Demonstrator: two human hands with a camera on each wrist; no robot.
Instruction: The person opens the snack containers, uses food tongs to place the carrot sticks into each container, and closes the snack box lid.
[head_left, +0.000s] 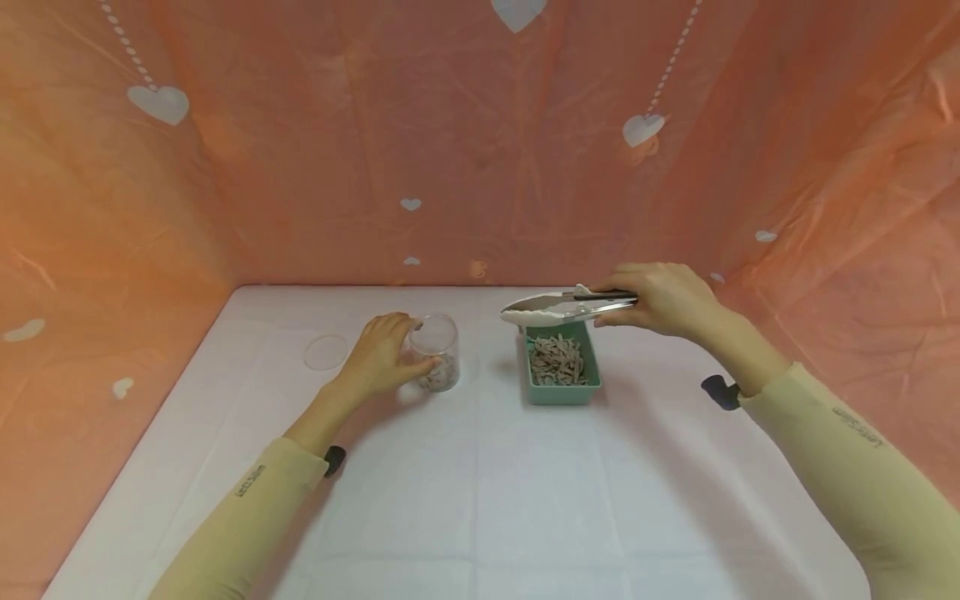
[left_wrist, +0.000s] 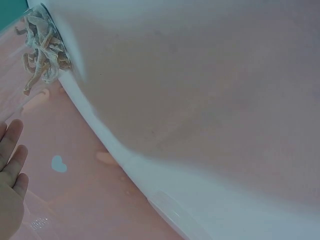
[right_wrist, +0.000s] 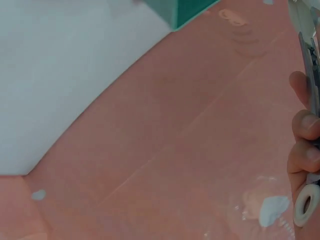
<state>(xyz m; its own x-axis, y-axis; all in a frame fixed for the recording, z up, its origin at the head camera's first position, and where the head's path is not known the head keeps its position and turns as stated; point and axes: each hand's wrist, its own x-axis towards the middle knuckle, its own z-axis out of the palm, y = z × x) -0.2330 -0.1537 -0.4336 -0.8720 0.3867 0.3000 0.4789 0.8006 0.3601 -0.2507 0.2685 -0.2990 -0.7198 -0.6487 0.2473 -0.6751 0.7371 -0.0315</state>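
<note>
Orange heart-print sheeting (head_left: pixel 480 150) backs a white table (head_left: pixel 472 483), near whose far edge the left hand (head_left: pixel 380 357) curves round a clear jar (head_left: pixel 435 335), seemingly to steady it, while the right hand (head_left: pixel 667 296) grips tongs (head_left: pixel 540 315) over a green tub (head_left: pixel 564 396) of strips (head_left: pixel 557 362), apparently for easy reach.

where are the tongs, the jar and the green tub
tongs (head_left: pixel 538 317): head view, on the pale scalloped head
jar (head_left: pixel 448 362): head view, on the clear side wall
green tub (head_left: pixel 561 396): head view, on the outer wall nearest the camera
</note>
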